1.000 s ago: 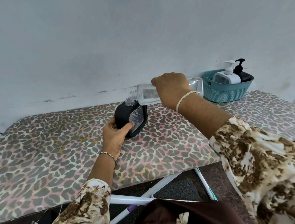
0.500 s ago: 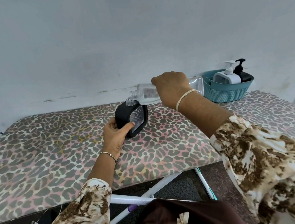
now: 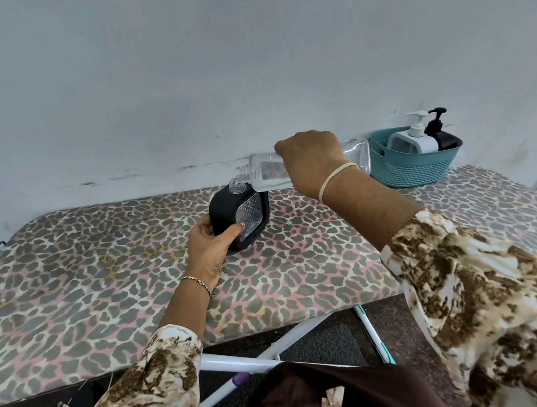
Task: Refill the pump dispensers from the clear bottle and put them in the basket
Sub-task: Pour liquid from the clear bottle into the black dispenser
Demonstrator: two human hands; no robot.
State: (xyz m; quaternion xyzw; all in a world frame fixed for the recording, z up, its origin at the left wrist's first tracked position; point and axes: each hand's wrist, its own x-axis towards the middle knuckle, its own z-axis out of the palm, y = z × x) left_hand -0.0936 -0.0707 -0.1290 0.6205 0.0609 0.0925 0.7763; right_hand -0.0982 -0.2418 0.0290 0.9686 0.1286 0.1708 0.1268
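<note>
Blk dispenser [image 3: 224, 209] w/ clear diamond-pattern front, open clear neck.

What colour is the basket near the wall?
Teal basket, shown in the head view.

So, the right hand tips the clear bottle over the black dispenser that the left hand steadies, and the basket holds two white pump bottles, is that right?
Not quite: the head view shows the basket holds one white pump bottle and one black pump bottle. The rest stands: the right hand tips the clear bottle over the black dispenser that the left hand steadies.
</note>
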